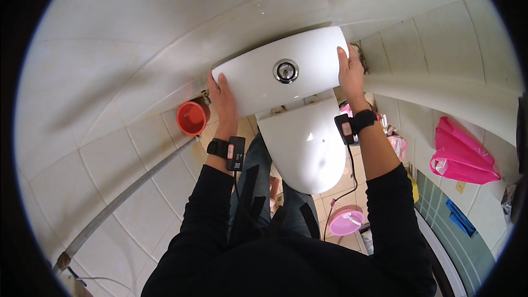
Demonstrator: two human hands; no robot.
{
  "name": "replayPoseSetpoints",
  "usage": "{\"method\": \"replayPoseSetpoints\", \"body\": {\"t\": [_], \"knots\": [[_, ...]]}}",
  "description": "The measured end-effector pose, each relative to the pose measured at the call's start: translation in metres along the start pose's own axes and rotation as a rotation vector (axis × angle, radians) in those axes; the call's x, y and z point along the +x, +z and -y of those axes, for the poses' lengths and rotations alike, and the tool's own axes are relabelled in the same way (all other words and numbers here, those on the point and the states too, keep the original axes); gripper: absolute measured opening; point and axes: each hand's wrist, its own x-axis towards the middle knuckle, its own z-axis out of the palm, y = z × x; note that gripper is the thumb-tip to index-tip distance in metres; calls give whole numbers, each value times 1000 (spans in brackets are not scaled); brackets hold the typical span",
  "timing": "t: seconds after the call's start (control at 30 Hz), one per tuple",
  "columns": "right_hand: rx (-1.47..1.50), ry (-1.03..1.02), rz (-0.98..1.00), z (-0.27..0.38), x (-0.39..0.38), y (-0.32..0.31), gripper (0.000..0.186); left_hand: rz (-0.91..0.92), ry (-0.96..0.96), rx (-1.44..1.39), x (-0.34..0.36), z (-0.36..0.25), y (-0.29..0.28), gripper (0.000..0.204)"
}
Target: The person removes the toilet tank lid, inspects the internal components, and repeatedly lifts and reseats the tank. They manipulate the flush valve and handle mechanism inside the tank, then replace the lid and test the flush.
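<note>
A white toilet tank lid (245,80) with a round chrome flush button (286,71) lies across the view in front of me. My left hand (223,100) grips its left end, thumb on top and fingers around the edge. At the right end my right hand (351,75) holds it the same way. The lid sits at a slant, its right end farther from me. Whether it rests on the tank or is raised, I cannot tell, as it hides what is beneath. The white toilet seat cover (304,146) is down, just nearer to me.
A red bucket (192,118) stands left of the toilet, by the tiled wall. A grey pipe (126,192) runs along that wall. On the right are a pink bag (463,154), a pink basin (346,222) and a blue cloth (460,217). Wrist-worn devices trail black cables.
</note>
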Motion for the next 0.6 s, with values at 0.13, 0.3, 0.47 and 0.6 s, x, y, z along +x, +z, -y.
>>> {"method": "replayPoseSetpoints", "body": {"t": [0.13, 0.3, 0.47, 0.6], "knots": [[-29, -16, -29, 0, 0, 2, 57, -34, 74, 104, 1, 0, 2, 45], [-72, -58, -21, 2, -3, 1, 56, -67, 171, 243, 0, -5, 1, 43], [-267, -182, 4, 33, -3, -11, 47, -93, 81, 274, 5, -4, 3, 46], [-319, -765, 146, 68, -42, -5, 48, -53, 166, 248, 5, 9, 1, 50]]}}
